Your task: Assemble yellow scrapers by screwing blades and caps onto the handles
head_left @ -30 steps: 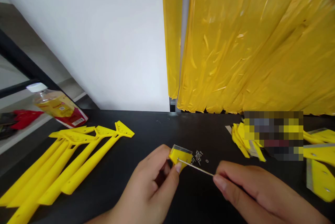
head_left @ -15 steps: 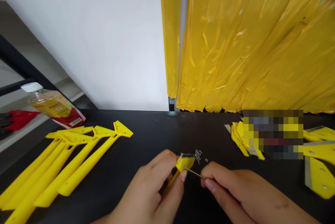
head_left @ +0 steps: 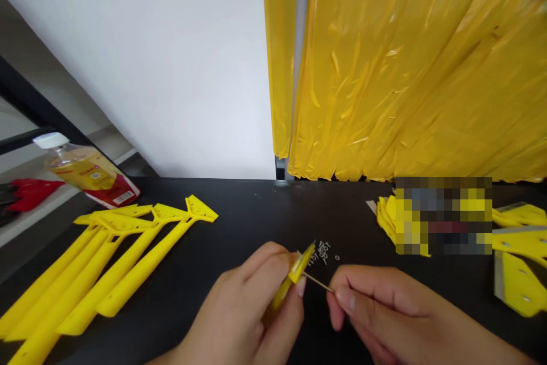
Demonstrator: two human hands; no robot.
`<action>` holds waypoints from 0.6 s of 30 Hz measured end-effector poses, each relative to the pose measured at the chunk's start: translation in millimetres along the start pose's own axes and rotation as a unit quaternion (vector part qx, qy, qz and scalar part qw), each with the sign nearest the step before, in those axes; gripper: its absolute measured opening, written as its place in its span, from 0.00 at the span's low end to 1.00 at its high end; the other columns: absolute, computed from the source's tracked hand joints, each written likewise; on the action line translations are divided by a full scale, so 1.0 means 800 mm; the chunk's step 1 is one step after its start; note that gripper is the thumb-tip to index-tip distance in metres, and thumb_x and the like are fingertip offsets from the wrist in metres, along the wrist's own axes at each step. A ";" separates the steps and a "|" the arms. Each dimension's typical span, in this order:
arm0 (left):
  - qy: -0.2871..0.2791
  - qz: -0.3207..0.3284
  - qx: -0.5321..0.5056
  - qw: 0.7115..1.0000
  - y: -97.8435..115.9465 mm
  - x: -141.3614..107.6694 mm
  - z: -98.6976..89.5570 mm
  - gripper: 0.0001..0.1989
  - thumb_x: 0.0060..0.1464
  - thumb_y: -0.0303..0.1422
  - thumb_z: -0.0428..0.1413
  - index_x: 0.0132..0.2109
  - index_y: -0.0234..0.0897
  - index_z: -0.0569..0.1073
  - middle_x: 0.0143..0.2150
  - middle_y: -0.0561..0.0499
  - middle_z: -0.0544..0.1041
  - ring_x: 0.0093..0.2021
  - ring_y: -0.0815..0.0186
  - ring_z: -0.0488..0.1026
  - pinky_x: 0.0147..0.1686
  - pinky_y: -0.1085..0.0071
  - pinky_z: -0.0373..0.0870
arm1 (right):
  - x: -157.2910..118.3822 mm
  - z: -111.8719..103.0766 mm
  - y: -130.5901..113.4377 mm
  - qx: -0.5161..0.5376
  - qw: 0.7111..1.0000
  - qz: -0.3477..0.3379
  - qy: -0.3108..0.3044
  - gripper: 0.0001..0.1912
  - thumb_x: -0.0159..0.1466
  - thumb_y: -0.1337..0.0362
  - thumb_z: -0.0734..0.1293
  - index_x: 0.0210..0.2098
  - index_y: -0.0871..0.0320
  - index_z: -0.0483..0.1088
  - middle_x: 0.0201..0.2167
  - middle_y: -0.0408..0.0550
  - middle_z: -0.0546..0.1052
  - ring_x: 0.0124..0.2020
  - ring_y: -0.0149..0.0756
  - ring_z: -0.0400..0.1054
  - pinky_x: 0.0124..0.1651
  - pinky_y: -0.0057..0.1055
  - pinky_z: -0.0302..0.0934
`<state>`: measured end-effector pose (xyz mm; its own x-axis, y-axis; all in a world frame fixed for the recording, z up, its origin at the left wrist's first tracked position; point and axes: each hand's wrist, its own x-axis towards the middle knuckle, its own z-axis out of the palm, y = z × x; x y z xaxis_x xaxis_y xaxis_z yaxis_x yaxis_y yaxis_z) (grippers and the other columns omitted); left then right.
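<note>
My left hand (head_left: pixel 252 302) is closed around a yellow plastic scraper (head_left: pixel 299 265), its flared head tipped up between thumb and forefinger. Most of the scraper's handle is hidden in the palm. My right hand (head_left: pixel 376 308) pinches a thin brass-coloured metal rod (head_left: pixel 318 282), whose far tip meets the side of the scraper head near my left thumb. The rod's other end is covered by my fingers. Just beyond both hands lies a small heap of screws and nuts (head_left: pixel 322 251) on the black table, with one loose nut (head_left: pixel 337 258) beside it.
Several yellow scraper handles (head_left: pixel 141 265) lie side by side at the left, near a tilted clear bottle (head_left: pixel 92 174) with a white cap. At the right are yellow pieces with metal blades (head_left: pixel 523 288) and a pixelated patch. Yellow plastic sheeting (head_left: pixel 405 69) hangs behind the table.
The scraper head has turned in my left hand and now shows nearly edge-on. My right fingers have shifted their pinch, with the lower fingers more curled; the rod still touches the head.
</note>
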<state>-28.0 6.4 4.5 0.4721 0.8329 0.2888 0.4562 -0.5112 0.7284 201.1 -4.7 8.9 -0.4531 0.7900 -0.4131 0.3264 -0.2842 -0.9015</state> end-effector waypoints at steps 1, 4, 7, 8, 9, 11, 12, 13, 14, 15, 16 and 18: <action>0.018 -0.021 -0.002 1.000 -0.002 0.002 -0.003 0.06 0.67 0.27 0.53 0.40 0.40 0.73 0.35 0.53 0.71 0.30 0.68 0.69 0.31 0.72 0.67 | -0.001 0.002 0.000 -0.030 0.999 -0.015 0.023 0.19 0.76 0.50 0.56 0.38 0.54 0.69 0.21 0.36 0.63 0.21 0.29 0.56 0.25 0.25 0.54; 0.095 -0.133 -0.092 0.982 -0.009 0.011 -0.010 0.07 0.66 0.34 0.57 0.37 0.41 0.72 0.31 0.55 0.72 0.29 0.67 0.70 0.29 0.73 0.67 | -0.003 0.007 -0.001 -0.141 0.977 -0.118 0.105 0.09 0.75 0.59 0.58 0.42 0.52 0.68 0.33 0.41 0.73 0.33 0.32 0.67 0.38 0.27 0.63; 0.163 -0.218 -0.257 0.927 -0.004 0.017 -0.009 0.08 0.63 0.40 0.62 0.39 0.42 0.73 0.31 0.56 0.75 0.31 0.67 0.73 0.31 0.75 0.71 | -0.005 0.016 -0.005 -0.202 0.956 -0.160 0.142 0.05 0.72 0.64 0.62 0.44 0.50 0.69 0.38 0.41 0.75 0.37 0.33 0.69 0.44 0.29 0.64; 0.185 -0.232 -0.304 0.905 0.002 0.017 -0.007 0.09 0.61 0.40 0.64 0.39 0.42 0.74 0.31 0.56 0.76 0.32 0.67 0.74 0.32 0.76 0.71 | -0.005 0.020 -0.006 -0.207 0.957 -0.146 0.142 0.04 0.71 0.63 0.64 0.45 0.49 0.70 0.36 0.40 0.75 0.36 0.33 0.69 0.42 0.28 0.63; 0.204 -0.242 -0.344 0.884 0.009 0.016 -0.003 0.09 0.59 0.40 0.66 0.40 0.42 0.75 0.32 0.56 0.77 0.32 0.68 0.74 0.33 0.77 0.72 | -0.004 0.024 -0.008 -0.206 0.960 -0.131 0.138 0.05 0.70 0.61 0.67 0.45 0.48 0.71 0.34 0.39 0.74 0.35 0.33 0.69 0.39 0.28 0.63; 0.214 -0.254 -0.407 0.851 0.024 0.010 0.006 0.10 0.56 0.39 0.68 0.41 0.42 0.77 0.33 0.56 0.79 0.33 0.68 0.75 0.33 0.77 0.73 | -0.002 0.034 -0.010 -0.188 0.967 -0.121 0.126 0.12 0.64 0.58 0.73 0.47 0.47 0.73 0.34 0.38 0.74 0.34 0.33 0.68 0.36 0.27 0.61; 0.204 -0.256 -0.427 0.843 0.032 0.007 0.010 0.10 0.56 0.39 0.68 0.42 0.42 0.78 0.33 0.55 0.79 0.31 0.68 0.74 0.32 0.77 0.73 | -0.001 0.039 -0.011 -0.176 0.969 -0.126 0.121 0.15 0.62 0.57 0.75 0.47 0.48 0.74 0.35 0.38 0.75 0.35 0.33 0.68 0.36 0.27 0.61; 0.192 -0.257 -0.437 0.840 0.039 0.004 0.014 0.10 0.56 0.40 0.68 0.42 0.42 0.79 0.32 0.55 0.79 0.29 0.69 0.73 0.31 0.76 0.73 | 0.000 0.044 -0.013 -0.165 0.970 -0.131 0.120 0.15 0.60 0.58 0.76 0.46 0.50 0.74 0.35 0.39 0.75 0.34 0.33 0.67 0.35 0.26 0.61; 0.184 -0.256 -0.440 0.841 0.045 0.001 0.017 0.10 0.57 0.40 0.68 0.41 0.41 0.79 0.31 0.55 0.78 0.28 0.69 0.73 0.30 0.76 0.73 | 0.000 0.049 -0.014 -0.151 0.972 -0.134 0.120 0.13 0.60 0.60 0.76 0.43 0.52 0.74 0.33 0.38 0.74 0.32 0.31 0.66 0.34 0.25 0.60; 0.175 -0.254 -0.441 0.843 0.050 -0.001 0.018 0.10 0.57 0.40 0.67 0.40 0.41 0.79 0.31 0.55 0.78 0.29 0.69 0.73 0.30 0.76 0.74 | -0.001 0.053 -0.016 -0.136 0.973 -0.136 0.124 0.10 0.61 0.62 0.75 0.41 0.54 0.73 0.31 0.38 0.73 0.30 0.30 0.64 0.32 0.25 0.59; 0.164 -0.250 -0.442 0.846 0.053 -0.002 0.018 0.09 0.58 0.40 0.67 0.39 0.40 0.78 0.33 0.54 0.79 0.31 0.67 0.75 0.33 0.74 0.75 | -0.003 0.056 -0.017 -0.122 0.974 -0.138 0.129 0.07 0.62 0.64 0.73 0.39 0.55 0.72 0.29 0.37 0.71 0.28 0.29 0.62 0.31 0.24 0.58; 0.120 -0.238 -0.439 0.858 0.056 -0.005 0.012 0.09 0.59 0.41 0.66 0.42 0.41 0.78 0.39 0.52 0.81 0.40 0.63 0.79 0.42 0.69 0.78 | -0.013 0.053 -0.016 -0.107 0.973 -0.141 0.145 0.02 0.66 0.65 0.69 0.37 0.57 0.71 0.28 0.38 0.70 0.28 0.29 0.62 0.31 0.24 0.59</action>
<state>-2.4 -21.7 30.0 0.1724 0.9766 -0.1287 -0.2388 0.1682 0.9564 166.6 -31.9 19.1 -0.3057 0.9494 -0.0715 0.4035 0.0612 -0.9129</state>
